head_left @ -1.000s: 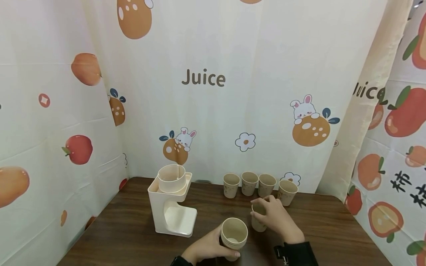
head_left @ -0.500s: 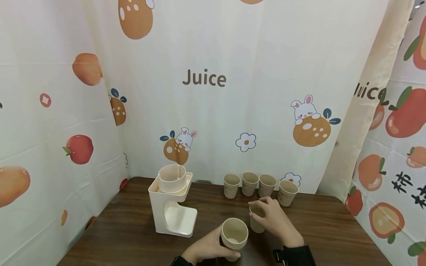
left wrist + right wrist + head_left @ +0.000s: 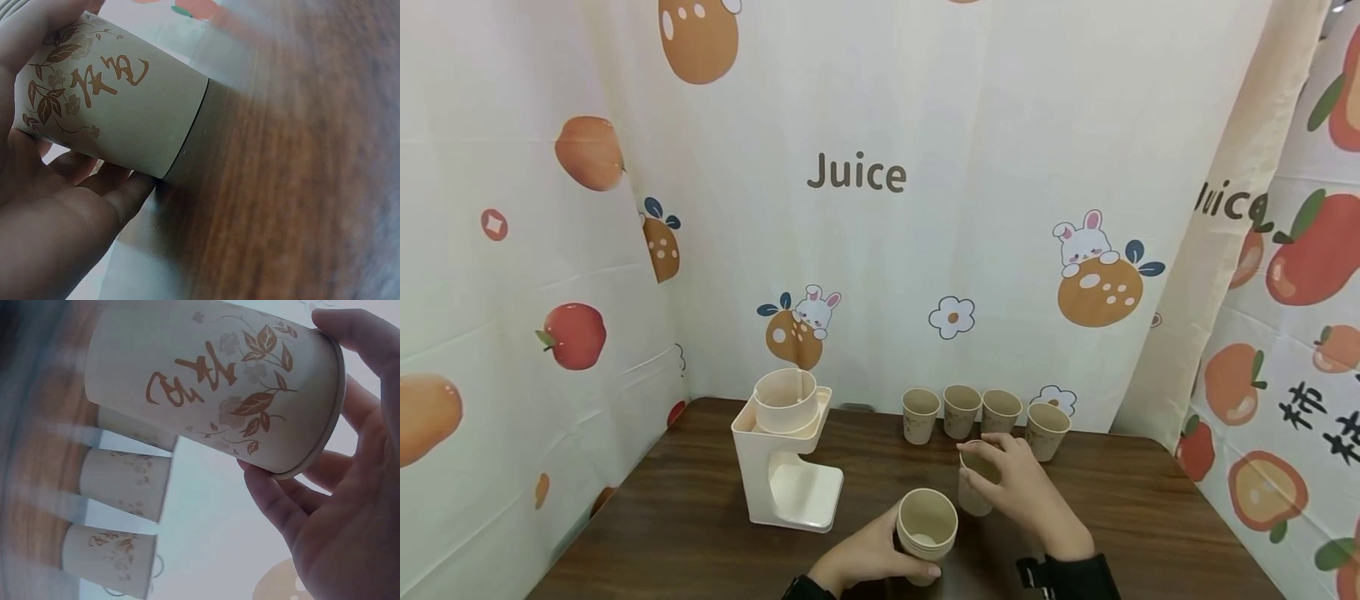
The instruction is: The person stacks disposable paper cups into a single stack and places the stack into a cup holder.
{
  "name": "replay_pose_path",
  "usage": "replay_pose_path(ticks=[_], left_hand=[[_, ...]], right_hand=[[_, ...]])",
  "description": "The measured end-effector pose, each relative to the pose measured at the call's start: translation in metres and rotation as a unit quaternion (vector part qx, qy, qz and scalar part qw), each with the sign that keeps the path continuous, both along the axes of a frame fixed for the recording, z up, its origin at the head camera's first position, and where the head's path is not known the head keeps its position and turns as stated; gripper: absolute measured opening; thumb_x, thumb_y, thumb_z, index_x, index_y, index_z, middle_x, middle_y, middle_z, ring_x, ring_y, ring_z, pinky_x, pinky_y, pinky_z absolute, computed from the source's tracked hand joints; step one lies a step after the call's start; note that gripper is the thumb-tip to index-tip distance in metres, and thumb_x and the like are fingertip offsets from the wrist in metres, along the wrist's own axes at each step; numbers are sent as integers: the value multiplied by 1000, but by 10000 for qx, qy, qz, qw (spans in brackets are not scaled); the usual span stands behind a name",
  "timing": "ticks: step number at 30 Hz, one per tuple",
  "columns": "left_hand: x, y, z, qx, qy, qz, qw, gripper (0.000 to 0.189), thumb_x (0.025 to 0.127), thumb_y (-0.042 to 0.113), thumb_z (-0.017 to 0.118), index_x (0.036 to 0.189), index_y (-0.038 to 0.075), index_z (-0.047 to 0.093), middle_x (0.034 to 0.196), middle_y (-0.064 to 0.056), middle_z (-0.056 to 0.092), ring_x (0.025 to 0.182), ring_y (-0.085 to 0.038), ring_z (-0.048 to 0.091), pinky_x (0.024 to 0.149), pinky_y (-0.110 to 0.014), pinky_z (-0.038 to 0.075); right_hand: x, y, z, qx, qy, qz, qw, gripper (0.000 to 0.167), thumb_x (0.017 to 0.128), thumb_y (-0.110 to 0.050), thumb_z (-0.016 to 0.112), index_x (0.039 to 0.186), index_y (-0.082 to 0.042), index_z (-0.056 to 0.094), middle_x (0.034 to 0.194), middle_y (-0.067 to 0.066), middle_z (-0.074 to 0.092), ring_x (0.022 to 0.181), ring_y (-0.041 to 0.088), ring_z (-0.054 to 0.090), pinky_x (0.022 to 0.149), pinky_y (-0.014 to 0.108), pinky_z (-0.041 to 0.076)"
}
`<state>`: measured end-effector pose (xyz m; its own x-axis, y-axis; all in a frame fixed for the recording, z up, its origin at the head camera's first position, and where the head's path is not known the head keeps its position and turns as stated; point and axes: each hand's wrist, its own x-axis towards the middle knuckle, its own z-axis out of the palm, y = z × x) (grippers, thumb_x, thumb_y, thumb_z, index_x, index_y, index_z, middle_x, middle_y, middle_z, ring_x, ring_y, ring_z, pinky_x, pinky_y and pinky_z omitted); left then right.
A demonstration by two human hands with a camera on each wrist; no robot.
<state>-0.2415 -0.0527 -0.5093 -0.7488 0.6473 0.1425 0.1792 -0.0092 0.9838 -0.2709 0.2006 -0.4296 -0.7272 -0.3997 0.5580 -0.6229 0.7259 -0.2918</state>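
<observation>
In the head view, my left hand [image 3: 868, 550] grips a small stack of nested beige paper cups [image 3: 927, 525], mouths up. The left wrist view gives its printed side [image 3: 125, 94], with brown leaves and lettering, and fingers curled around it. To the right of that stack, my right hand [image 3: 1030, 492] holds a single paper cup [image 3: 973, 497] near its rim, thumb on one side and fingers on the other. The same pattern shows on this cup [image 3: 212, 387] in the right wrist view. Whether its base touches the table cannot be told.
Several matching paper cups [image 3: 961, 414] stand upright in a row at the table's back edge, just behind my right hand. A cream-white stand [image 3: 760, 479] with a round holder [image 3: 786, 404] on top is at left. Fruit-printed curtains [image 3: 880, 250] surround the brown wooden table [image 3: 662, 517].
The right hand has shifted slightly left and away from me with the single cup, nearer the back row. My left hand and its stack have stayed in place.
</observation>
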Motion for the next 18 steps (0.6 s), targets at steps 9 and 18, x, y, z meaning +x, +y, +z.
replay_pose_path(ticks=[9,18], left_hand=[[1,0,1,14,6,-6,10000,75,83,14,83,145,20,41,130,-2,59,121,-22,55,101,-33,40],[1,0,1,-23,-28,-81,10000,76,83,15,83,146,21,40,131,0,58,122,-22,54,101,-39,40]], right_hand=[[8,-2,14,-67,643,234,9976,31,85,-19,81,116,-20,75,122,18,63,111,42,57,86,58,49],[22,-5,28,-135,1167,432,9921,39,82,-17,83,119,-24,73,126,14,62,113,38,56,81,54,51]])
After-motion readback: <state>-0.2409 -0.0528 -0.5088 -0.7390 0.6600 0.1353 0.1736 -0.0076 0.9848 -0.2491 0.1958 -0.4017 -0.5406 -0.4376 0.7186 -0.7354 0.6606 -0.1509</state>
